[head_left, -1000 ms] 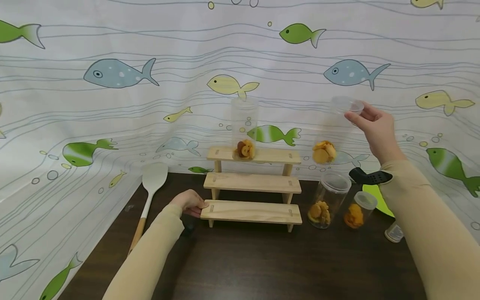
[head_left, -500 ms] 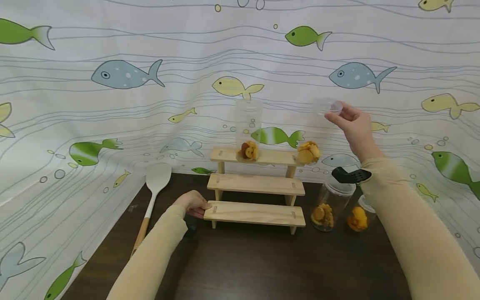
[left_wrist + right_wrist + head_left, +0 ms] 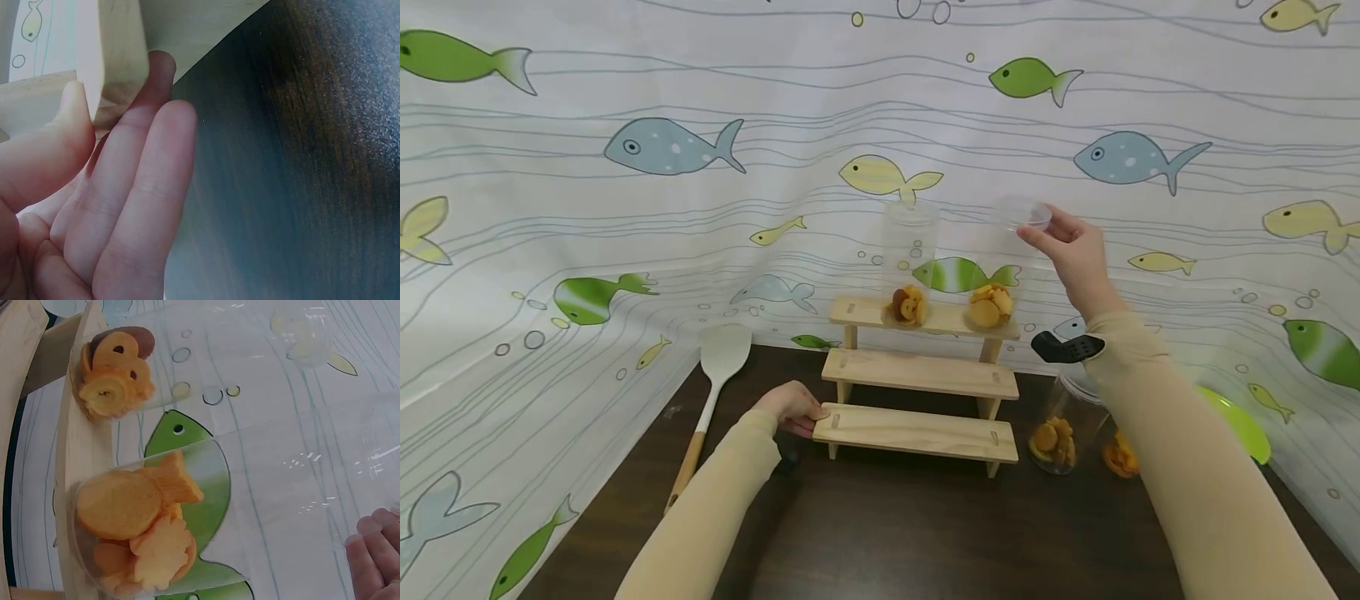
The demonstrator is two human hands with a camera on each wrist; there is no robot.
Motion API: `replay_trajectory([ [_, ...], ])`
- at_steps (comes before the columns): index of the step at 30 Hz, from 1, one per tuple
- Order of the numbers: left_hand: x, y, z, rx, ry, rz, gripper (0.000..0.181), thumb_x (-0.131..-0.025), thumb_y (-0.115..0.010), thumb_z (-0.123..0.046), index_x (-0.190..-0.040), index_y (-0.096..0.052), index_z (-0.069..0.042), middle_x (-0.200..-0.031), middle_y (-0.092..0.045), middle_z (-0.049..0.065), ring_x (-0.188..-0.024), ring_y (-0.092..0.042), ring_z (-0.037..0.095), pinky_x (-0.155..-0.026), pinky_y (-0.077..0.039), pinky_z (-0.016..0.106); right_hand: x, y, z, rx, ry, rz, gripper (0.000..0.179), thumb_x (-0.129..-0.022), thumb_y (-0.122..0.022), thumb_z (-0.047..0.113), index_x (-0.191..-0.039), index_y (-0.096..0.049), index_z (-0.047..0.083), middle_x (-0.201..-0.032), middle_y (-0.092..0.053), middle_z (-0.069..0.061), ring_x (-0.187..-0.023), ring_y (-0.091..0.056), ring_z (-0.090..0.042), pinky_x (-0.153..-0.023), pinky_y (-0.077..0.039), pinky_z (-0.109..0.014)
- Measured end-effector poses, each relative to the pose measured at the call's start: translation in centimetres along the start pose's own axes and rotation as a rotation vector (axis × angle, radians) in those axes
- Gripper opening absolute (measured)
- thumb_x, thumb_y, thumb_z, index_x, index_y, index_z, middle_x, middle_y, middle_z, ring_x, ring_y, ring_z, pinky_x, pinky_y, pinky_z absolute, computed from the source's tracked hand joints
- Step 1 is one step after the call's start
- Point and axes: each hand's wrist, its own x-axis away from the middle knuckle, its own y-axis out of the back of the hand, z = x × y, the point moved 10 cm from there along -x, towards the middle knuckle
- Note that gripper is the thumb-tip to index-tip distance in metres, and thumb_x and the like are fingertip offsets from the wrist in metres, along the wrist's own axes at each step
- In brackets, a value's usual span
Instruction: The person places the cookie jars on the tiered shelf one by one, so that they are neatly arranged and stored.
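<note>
A three-step wooden stand (image 3: 917, 430) stands on the dark table. My left hand (image 3: 792, 407) holds the left end of its lowest step, thumb on top and fingers beneath; the left wrist view shows the step's wooden end (image 3: 122, 56) between them. My right hand (image 3: 1077, 254) grips the lid end of a tall clear jar (image 3: 275, 487) with fish- and flower-shaped cookies (image 3: 119, 503) at its bottom. This jar is upright at the right end of the top step, its base right at the board. Left of it on that step is another clear jar (image 3: 910, 250) of cookies.
Right of the stand, a tall clear jar of cookies (image 3: 1054, 442) and a smaller jar (image 3: 1122, 457) stand on the table, partly behind my right arm. A green plate (image 3: 1236, 421) lies farther right. A white spatula (image 3: 725, 354) with a wooden handle lies at left.
My right hand has carried the jar leftward, from beside the stand to the top step's right end. The left hand keeps its hold on the lowest step. The head view has shifted slightly.
</note>
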Motion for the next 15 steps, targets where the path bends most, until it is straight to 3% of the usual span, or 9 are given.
replay_trajectory([
  [4, -0.2, -0.2, 0.1, -0.001, 0.005, 0.007, 0.026, -0.090, -0.064, -0.008, -0.107, -0.064, 0.011, -0.081, -0.070, 0.014, -0.068, -0.068, 0.018, -0.070, -0.060, 0.037, -0.1, -1.6, -0.7, 0.004, -0.017, 0.017, 0.065, -0.083, -0.074, 0.033, -0.140, -0.048, 0.013, -0.120, -0.064, 0.000, -0.107, -0.056, -0.005, -0.106, -0.042, -0.035],
  [15, -0.4, 0.0, 0.2, 0.002, 0.010, 0.006, 0.027, -0.091, -0.063, -0.009, -0.109, -0.063, 0.011, -0.085, -0.070, 0.015, -0.072, -0.069, 0.020, -0.074, -0.059, 0.039, -1.2, -3.9, -1.2, 0.008, -0.041, 0.057, 0.069, -0.085, -0.071, 0.038, -0.143, -0.042, 0.015, -0.134, -0.055, -0.013, -0.119, -0.052, -0.014, -0.106, -0.041, -0.036],
])
